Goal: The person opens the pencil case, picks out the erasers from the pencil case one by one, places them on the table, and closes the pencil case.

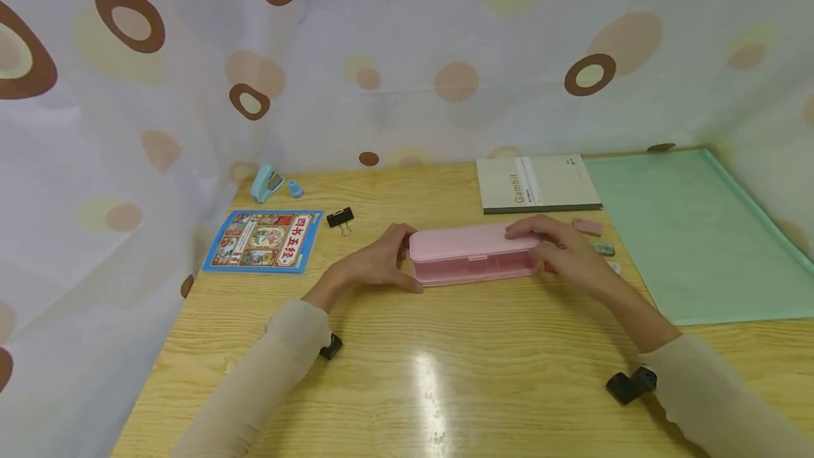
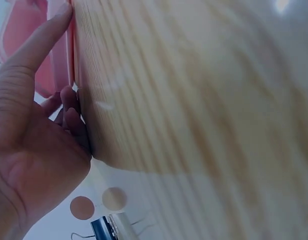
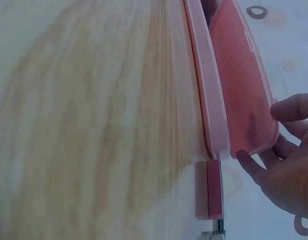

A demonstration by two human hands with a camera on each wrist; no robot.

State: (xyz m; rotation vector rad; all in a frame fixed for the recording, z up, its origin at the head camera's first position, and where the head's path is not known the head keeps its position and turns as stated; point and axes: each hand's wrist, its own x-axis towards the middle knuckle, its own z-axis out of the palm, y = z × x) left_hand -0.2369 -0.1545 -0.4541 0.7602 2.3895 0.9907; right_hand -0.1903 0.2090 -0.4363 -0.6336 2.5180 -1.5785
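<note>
Between my two hands on the table [image 1: 445,373] sits the pink pencil case [image 1: 473,254], left hand [image 1: 375,263] curled round its end to steady it, right hand [image 1: 559,249] pinching the half-raised lid.

Bright, even overhead light leaves a white glare streak on the near part of the glossy yellow wooden table [image 1: 432,387]. Shadows are faint. Head-view edges bow; both wrist views blur close up.

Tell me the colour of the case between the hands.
Pink case, best seen in the head view.
</note>
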